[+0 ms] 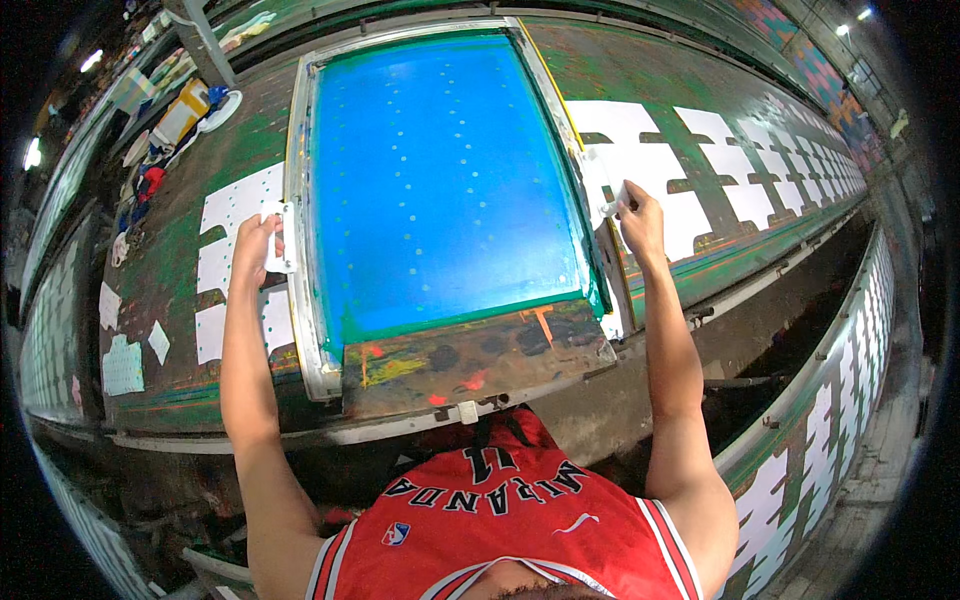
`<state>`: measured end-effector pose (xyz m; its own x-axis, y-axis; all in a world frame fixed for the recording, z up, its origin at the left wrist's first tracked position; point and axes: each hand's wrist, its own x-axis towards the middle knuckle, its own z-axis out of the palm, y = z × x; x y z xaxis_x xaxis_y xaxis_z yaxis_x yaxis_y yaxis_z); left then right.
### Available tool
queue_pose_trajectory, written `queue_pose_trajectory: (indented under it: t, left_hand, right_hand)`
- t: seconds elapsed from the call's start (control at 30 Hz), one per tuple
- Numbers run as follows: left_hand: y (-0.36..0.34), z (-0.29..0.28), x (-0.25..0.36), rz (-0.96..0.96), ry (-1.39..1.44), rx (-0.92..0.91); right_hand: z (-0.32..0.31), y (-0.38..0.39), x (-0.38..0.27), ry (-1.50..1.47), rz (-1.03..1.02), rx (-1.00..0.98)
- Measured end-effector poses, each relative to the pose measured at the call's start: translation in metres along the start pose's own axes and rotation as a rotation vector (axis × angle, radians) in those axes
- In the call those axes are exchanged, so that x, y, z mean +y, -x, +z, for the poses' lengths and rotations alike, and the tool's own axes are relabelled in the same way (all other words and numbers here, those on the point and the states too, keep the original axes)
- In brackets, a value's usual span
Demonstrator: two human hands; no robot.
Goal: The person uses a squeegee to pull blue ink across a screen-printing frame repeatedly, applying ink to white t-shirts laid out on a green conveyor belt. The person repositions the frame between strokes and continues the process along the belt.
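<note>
Blue screen (450, 180) in its metal frame (302, 200), twelve o'clock on the bench (262, 112). We note left hand (252, 250) curled round a white handle (289, 240), nearly ten; right hand (642, 222) gripping a white fitting (612, 206), two. White cutouts (735, 190) recede beyond, two; red jersey (480, 530), six.

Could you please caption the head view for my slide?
Left-hand grip and right-hand grip on white handles flanking a framed blue screen over a stained table.

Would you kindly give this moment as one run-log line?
left hand: gripping left white handle; right hand: gripping right white handle; blue printing screen: between hands; dotted white panel: left side; white panels: right side
</note>
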<state>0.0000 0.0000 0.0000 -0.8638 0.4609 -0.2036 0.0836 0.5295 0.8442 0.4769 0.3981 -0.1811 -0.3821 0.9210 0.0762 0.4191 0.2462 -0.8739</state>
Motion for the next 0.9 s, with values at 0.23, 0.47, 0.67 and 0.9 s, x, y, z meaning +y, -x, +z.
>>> queue_pose_trajectory:
  t: [0.23,0.47,0.67,0.9]
  left_hand:
    - [-0.006,0.018,0.006,0.013,0.094,0.044]
    - [-0.007,0.017,-0.008,0.025,0.051,0.073]
    - [-0.003,0.013,-0.021,0.043,0.104,0.046]
    - [-0.005,0.025,-0.020,0.051,0.212,0.055]
  right_hand:
    - [-0.018,0.003,-0.017,0.013,0.001,-0.004]
    - [-0.020,0.009,-0.029,0.107,-0.037,0.042]
    - [-0.021,0.013,-0.041,0.071,-0.041,0.045]
    - [-0.027,-0.002,-0.032,0.108,-0.002,-0.045]
